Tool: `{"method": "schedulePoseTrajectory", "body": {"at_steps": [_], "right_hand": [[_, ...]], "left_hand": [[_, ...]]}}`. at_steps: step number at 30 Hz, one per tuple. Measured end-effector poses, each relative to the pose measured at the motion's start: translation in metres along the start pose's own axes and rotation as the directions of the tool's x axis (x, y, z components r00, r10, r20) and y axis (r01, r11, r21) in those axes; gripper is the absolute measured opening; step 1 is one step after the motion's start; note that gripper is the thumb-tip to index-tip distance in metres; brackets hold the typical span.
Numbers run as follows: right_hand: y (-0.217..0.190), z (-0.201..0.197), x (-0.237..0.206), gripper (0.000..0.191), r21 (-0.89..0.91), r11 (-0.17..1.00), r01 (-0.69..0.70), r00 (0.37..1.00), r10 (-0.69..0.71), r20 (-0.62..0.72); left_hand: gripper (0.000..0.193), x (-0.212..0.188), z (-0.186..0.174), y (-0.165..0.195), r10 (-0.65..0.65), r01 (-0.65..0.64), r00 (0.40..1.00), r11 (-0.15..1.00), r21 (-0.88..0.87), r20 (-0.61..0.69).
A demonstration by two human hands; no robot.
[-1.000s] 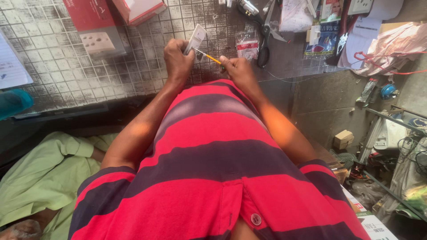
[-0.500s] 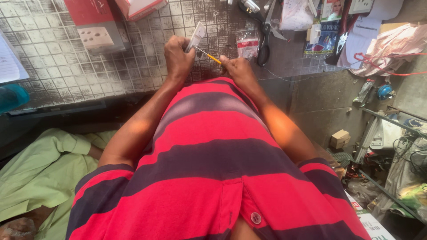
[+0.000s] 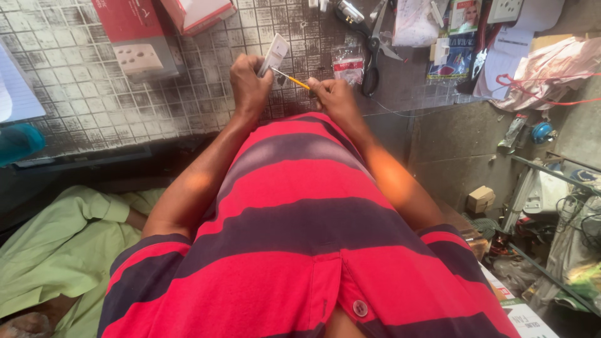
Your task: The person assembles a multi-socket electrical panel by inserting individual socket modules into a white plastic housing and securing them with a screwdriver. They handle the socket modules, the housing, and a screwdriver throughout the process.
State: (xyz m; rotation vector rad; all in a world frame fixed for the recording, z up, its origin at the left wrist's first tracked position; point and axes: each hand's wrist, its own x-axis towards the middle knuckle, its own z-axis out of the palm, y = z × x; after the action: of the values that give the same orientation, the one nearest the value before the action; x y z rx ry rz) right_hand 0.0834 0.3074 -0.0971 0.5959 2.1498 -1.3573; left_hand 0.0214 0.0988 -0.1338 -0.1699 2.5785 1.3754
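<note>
Barely shifted since the earlier frame, left hand (image 3: 249, 84) is gripping a white switch plate (image 3: 273, 55) while right hand (image 3: 333, 99), just beside it, is working a yellow screwdriver (image 3: 292, 79) into it; fastening looks unfinished.

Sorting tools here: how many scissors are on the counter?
1: dark-handled scissors lie on the tiled counter, beyond the right hand. Clutter may hide others.

up top, a red box (image 3: 134, 37) with a white socket plate sits on the tiled surface (image 3: 188, 94); scissors (image 3: 374, 47) lie beside a small plastic packet (image 3: 348, 62), pink bag (image 3: 551, 75) far right, green cloth (image 3: 56, 256) below left.
</note>
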Motion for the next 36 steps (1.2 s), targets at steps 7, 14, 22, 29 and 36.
{"method": "schedulePoseTrajectory", "body": {"at_steps": [7,14,22,29,36], "right_hand": [[0.004,-0.01,-0.014,0.026,-0.457,0.643,0.615,0.678,-0.727,-0.111],[0.01,0.003,0.0,0.046,-0.088,0.993,-0.075,0.993,0.083,0.084],[0.018,-0.002,-0.015,0.029,-0.476,0.683,0.554,0.724,-0.678,-0.129],[0.02,0.001,0.011,0.053,0.178,0.971,-0.162,0.971,0.125,0.202],[0.02,-0.004,-0.01,0.034,-0.35,0.757,0.552,0.765,-0.626,-0.149]], "left_hand": [[0.012,0.0,0.001,0.001,0.014,-0.014,1.0,1.0,0.009,0.001],[0.016,0.004,0.002,-0.002,0.04,-0.039,0.999,0.998,0.045,-0.022],[0.015,0.0,0.001,0.001,0.008,-0.008,1.0,0.999,0.032,-0.003],[0.016,0.004,0.0,-0.001,-0.017,0.016,1.0,0.999,0.043,0.012],[0.014,0.0,0.001,0.002,0.05,-0.05,0.999,0.997,0.054,0.008]]}}
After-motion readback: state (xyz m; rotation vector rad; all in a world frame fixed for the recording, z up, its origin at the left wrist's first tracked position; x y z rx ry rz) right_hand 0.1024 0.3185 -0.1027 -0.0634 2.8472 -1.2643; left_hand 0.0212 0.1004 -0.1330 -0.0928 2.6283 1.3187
